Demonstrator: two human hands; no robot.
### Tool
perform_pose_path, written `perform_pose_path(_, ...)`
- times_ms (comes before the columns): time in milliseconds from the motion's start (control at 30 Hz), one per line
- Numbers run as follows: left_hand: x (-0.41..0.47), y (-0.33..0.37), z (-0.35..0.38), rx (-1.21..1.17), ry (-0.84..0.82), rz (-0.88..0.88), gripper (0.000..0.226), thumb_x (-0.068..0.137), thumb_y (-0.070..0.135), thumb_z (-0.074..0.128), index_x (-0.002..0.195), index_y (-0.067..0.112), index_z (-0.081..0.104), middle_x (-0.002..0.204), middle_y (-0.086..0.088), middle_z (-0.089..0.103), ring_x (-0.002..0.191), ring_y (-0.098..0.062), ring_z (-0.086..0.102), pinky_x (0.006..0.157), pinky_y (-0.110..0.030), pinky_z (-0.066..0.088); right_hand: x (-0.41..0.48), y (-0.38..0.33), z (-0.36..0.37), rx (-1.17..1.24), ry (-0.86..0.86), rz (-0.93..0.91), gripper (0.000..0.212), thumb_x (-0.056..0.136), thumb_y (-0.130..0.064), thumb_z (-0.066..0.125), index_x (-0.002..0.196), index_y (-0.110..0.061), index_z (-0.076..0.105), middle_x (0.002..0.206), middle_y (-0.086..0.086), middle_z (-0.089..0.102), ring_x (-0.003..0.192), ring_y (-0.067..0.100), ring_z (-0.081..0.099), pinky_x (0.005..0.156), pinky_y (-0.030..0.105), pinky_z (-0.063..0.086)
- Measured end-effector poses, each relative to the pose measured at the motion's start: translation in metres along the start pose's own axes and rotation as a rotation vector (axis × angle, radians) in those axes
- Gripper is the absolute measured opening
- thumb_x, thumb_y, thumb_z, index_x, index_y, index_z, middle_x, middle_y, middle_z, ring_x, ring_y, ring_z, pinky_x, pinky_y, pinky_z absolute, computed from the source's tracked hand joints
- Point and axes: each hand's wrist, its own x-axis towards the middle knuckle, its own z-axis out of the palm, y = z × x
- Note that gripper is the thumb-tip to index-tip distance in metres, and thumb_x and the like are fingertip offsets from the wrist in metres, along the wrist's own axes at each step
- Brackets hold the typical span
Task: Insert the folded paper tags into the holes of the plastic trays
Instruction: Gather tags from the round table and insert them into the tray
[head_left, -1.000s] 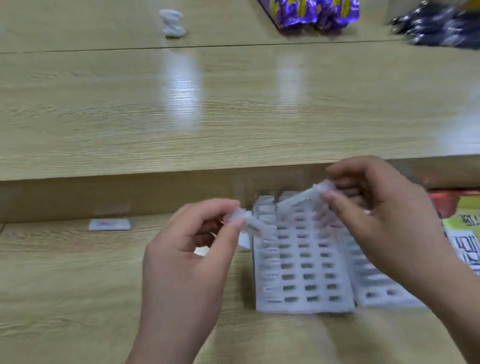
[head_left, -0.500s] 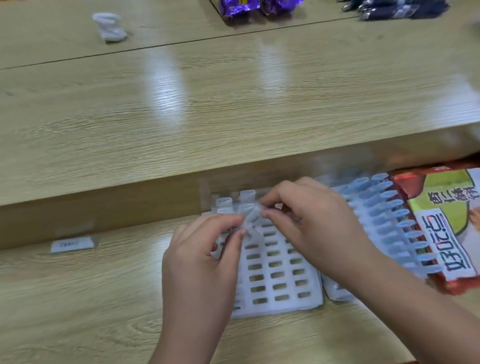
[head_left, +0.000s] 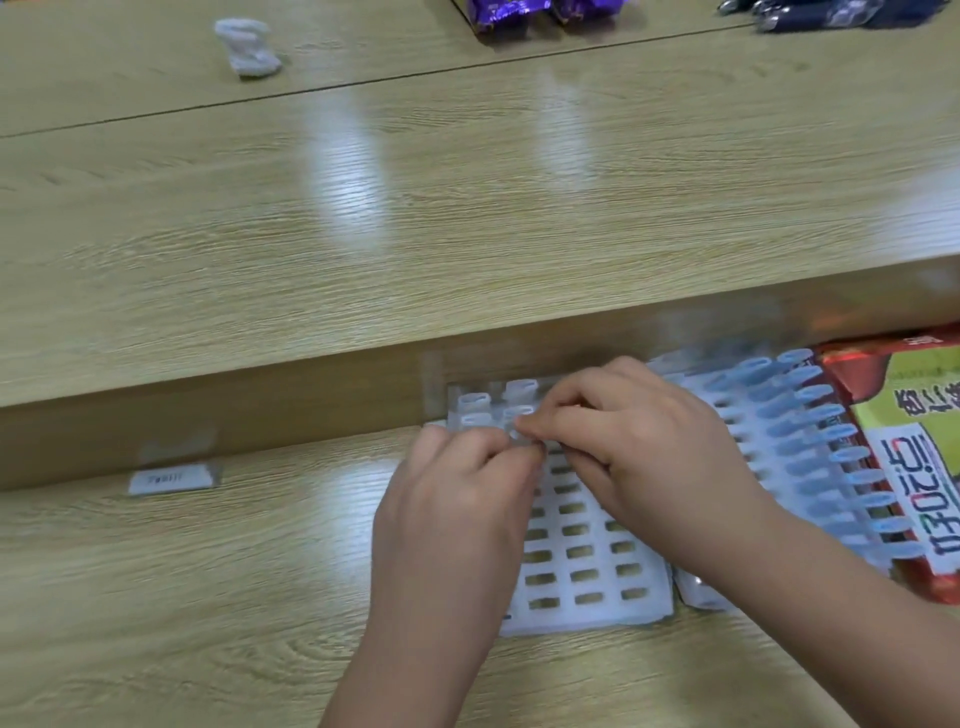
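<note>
Head view: the 2 hands meet over the far rows of the near tray (head_left: 587, 561), a white plastic grid of narrow slots lying flat on the wooden table (head_left: 208, 597). The left hand (head_left: 457, 499) and right hand (head_left: 639, 447) both have their fingers curled, with the fingertips pinched together on 1 small pale folded paper tag (head_left: 524, 439) (blurred, so its exact fold cannot be made out) just above the slots. A few seated tags (head_left: 475, 400) stand as loops in the far left corner. The second tray (head_left: 779, 441), just beside on the right, carries rows of pale blue loops and partly overlies a snack packet (head_left: 909, 467). As a judgement, the tag is very light, thin and soft, so it will probably buckle if pushed from its tail. It is best pinched close to the leading fold. The tray also looks light and may slide, so downward pressure should be gentle.
</note>
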Motion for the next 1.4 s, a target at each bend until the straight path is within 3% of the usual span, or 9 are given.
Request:
perform_pose_path(267,-0.008,-0.002,-0.003,0.061,0.015,0.011,0.034,0.084,0.016,0.075,0.117,0.022,0.072,0.098,0.004,0.059,0.082,-0.019,0.053,0.056,-0.027,0.041,-0.008,-0.007,0.003,0.027,0.065,0.030,0.040,0.084,0.002,0.060,0.117,-0.018,0.072,0.097,0.001,0.067,0.082,0.025,0.057,0.067,0.037,0.048)
perform_pose_path(400,-0.032,-0.040,-0.021,-0.248,0.183,-0.263,0.028,0.094,0.034,0.055,0.119,0.032,0.068,0.106,0.018,0.054,0.094,-0.011,0.059,0.071,-0.031,0.053,0.004,-0.048,0.000,0.091,0.146,0.086,0.035,0.084,0.000,0.060,0.115,-0.012,0.071,0.107,0.002,0.069,0.095,0.024,0.061,0.084,0.029,0.046)
perform_pose_path(500,-0.053,-0.088,-0.036,-0.171,0.250,-0.442,0.028,0.091,0.030,0.054,0.111,0.026,0.072,0.106,0.011,0.056,0.099,-0.020,0.060,0.079,-0.045,0.055,0.015,-0.117,0.019,0.171,0.050,0.095,0.045,0.082,-0.013,0.059,0.127,-0.009,0.064,0.127,0.005,0.063,0.116,0.022,0.059,0.100,0.030,0.044)
perform_pose_path(600,-0.068,-0.136,-0.047,0.057,0.205,-0.539,0.039,0.089,0.030,0.049,0.114,0.012,0.072,0.116,-0.011,0.061,0.107,-0.035,0.057,0.091,-0.047,0.050,0.029,-0.177,0.058,0.075,-0.186,0.234,0.062,0.085,-0.027,0.051,0.143,-0.006,0.046,0.148,0.015,0.045,0.139,0.030,0.040,0.113,0.043,0.035)
perform_pose_path(733,-0.078,-0.181,-0.050,0.245,0.076,-0.622,0.042,0.088,0.017,0.061,0.129,0.005,0.062,0.134,-0.023,0.052,0.119,-0.043,0.049,0.097,-0.053,0.045,0.045,-0.177,0.094,-0.207,-0.474,0.525,0.072,0.102,-0.039,0.030,0.153,0.001,-0.001,0.159,0.029,-0.009,0.147,0.042,-0.009,0.119,0.054,-0.003)
perform_pose_path(933,-0.092,-0.203,-0.047,0.330,0.060,-0.457,0.034,0.088,0.014,0.061,0.120,0.004,0.066,0.129,-0.020,0.060,0.118,-0.044,0.052,0.092,-0.054,0.048,0.040,-0.193,0.134,-0.213,-0.321,0.422,0.070,0.092,-0.040,0.057,0.143,0.005,0.042,0.150,0.033,0.031,0.143,0.046,0.026,0.116,0.055,0.026)
perform_pose_path(1100,-0.117,-0.201,-0.052,0.304,0.105,-0.316,0.041,0.087,0.024,0.045,0.113,0.008,0.073,0.110,-0.018,0.065,0.102,-0.042,0.060,0.083,-0.049,0.050,0.044,-0.231,0.153,-0.146,-0.280,0.216,0.056,0.090,-0.022,0.033,0.138,0.000,0.052,0.146,0.028,0.043,0.141,0.043,0.034,0.110,0.050,0.037)
perform_pose_path(1233,-0.123,-0.194,-0.052,0.171,0.159,-0.365,0.034,0.092,0.025,0.053,0.114,0.007,0.072,0.115,-0.018,0.060,0.102,-0.038,0.058,0.082,-0.049,0.051,0.038,-0.210,0.144,0.027,-0.042,0.253,0.039,0.078,-0.009,0.065,0.117,-0.015,0.067,0.128,0.008,0.061,0.120,0.032,0.056,0.092,0.044,0.053)
perform_pose_path(1400,-0.107,-0.194,-0.052,0.211,0.068,-0.503,0.041,0.087,0.021,0.070,0.125,0.007,0.067,0.121,-0.016,0.060,0.108,-0.038,0.054,0.086,-0.051,0.048,0.039,-0.194,0.135,-0.021,-0.177,0.442,0.035,0.089,-0.051,0.059,0.110,-0.024,0.059,0.101,-0.004,0.057,0.092,0.019,0.053,0.071,0.032,0.047)
